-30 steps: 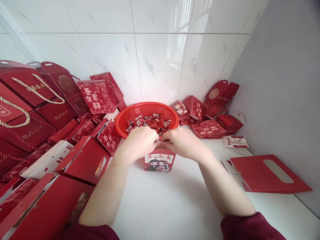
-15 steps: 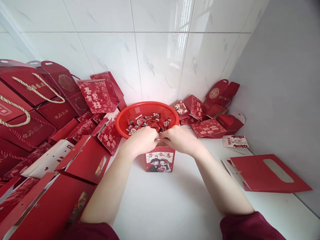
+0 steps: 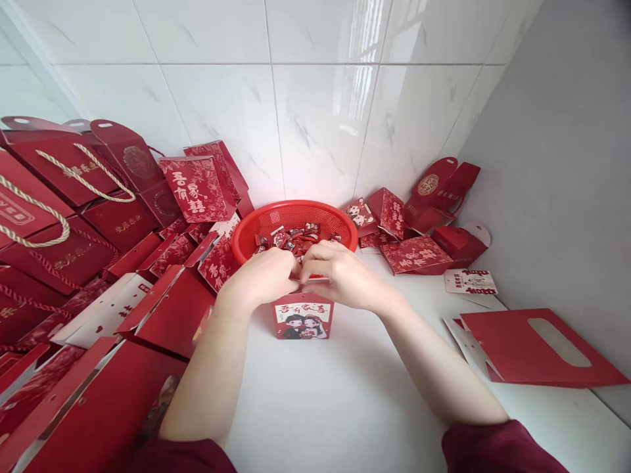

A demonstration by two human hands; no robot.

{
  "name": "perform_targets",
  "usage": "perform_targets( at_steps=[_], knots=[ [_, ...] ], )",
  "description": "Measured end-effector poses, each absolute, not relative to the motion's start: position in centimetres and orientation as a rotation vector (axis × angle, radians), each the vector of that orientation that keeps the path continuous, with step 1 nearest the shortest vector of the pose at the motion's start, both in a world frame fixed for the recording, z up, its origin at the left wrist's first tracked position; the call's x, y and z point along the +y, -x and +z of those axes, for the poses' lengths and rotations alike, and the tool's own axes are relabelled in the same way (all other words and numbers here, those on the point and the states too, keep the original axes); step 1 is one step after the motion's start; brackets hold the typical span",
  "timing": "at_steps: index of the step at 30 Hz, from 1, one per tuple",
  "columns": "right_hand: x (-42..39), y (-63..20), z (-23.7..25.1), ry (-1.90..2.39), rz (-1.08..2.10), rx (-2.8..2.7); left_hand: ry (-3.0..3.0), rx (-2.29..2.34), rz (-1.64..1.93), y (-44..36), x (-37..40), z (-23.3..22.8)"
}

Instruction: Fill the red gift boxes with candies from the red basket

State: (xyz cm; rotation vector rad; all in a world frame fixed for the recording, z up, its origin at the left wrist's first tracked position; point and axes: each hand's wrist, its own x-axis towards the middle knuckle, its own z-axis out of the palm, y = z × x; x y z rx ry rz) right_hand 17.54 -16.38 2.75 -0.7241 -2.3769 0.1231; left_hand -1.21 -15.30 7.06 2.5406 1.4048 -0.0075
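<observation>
A small red gift box (image 3: pixel 303 322), printed with a cartoon wedding couple and Chinese characters, stands upright on the white table. My left hand (image 3: pixel 271 277) is closed at the left of its top edge, with the fingertips mostly hidden. From the other side, my right hand (image 3: pixel 340 276) pinches the top edge with bent fingers and thumb, close against the left. Just behind both hands sits a red plastic basket (image 3: pixel 246 230) holding many small wrapped candies (image 3: pixel 298 240).
Red gift boxes and rope-handled bags (image 3: pixel 89 171) crowd the left side. More red boxes (image 3: pixel 417 253) lie at the back right against the wall. A flat red box with an oval window (image 3: pixel 517 348) and a white card (image 3: pixel 470 281) lie on the right.
The box and my hands have shifted slightly left in view. My right hand's fingers have lifted and spread a little over the box top.
</observation>
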Motion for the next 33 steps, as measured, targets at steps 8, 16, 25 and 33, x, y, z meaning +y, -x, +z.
perform_targets(
  at_steps=[8,16,25,33],
  knots=[
    [-16.3,-17.3,2.3,0.677,0.257,-2.405,-2.552,1.367,0.07,1.0,-14.8,6.8],
    [-17.5,-18.0,3.4,0.785,0.371,-2.569,-2.559,1.224,0.119,1.6,-13.9,6.3],
    [-18.0,-18.9,3.8,0.902,0.569,-2.586,-2.431,1.139,0.139,1.7,-12.7,6.4],
    [-17.9,-19.0,3.6,0.953,0.622,-2.577,-2.317,1.172,0.108,2.1,-11.9,5.7]
  ],
)
